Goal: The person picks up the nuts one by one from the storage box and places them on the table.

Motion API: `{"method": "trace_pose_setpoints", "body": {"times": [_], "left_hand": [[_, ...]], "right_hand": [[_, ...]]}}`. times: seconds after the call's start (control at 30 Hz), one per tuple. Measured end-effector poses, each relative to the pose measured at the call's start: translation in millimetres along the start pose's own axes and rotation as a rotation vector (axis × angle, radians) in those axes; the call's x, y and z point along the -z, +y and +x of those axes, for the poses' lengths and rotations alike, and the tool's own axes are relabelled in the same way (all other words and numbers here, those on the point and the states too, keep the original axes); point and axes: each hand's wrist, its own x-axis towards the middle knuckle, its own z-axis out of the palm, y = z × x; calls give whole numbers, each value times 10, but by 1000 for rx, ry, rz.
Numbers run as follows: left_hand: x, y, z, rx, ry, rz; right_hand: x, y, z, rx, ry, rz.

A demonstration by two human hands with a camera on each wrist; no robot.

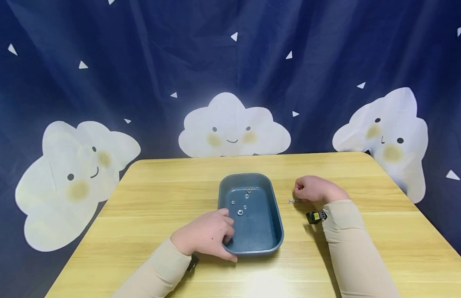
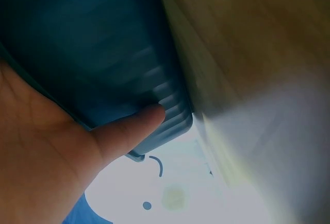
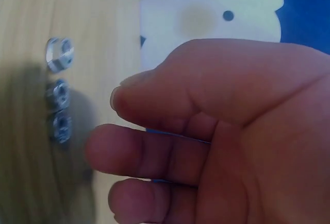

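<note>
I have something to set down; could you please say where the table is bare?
Left of the tray, beyond the left hand, and between tray and curtain, the table is bare. Right of the tray, nuts and the right hand crowd it.

Blue tray (image 1: 258, 227), nuts (image 3: 60, 95) on table (image 1: 163, 194)

A navy curtain (image 1: 200, 54) with smiling clouds (image 1: 234, 118) is hanging behind the wood-grain worktop (image 1: 170, 186), whose near side is gleaming.
</note>
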Motion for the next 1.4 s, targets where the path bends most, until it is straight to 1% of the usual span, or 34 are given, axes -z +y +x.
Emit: {"method": "trace_pose_setpoints", "body": {"times": [0.2, 0.4, 0.53, 0.67, 0.8, 0.93, 1.13, 1.4], "left_hand": [[-24, -6, 0, -11, 12, -6], [-40, -5, 2, 11, -5, -1], [-45, -3, 6, 16, -11, 5], [-40, 2, 7, 17, -10, 3], [-29, 4, 3, 15, -9, 2], [-22, -1, -1, 10, -7, 2], [-19, -1, -5, 9, -10, -1], [-19, -7, 6, -2, -7, -6]], "right_hand": [[61, -118, -31, 48, 45, -32], [106, -227, -89, 65, 89, -59], [141, -322, -139, 91, 115, -78], [163, -426, -175, 133, 127, -90], [171, -538, -200, 152, 127, -94], [156, -651, -208, 174, 135, -99], [73, -832, -179, 225, 139, -91], [-23, -1108, -74, 283, 122, -112]]}}
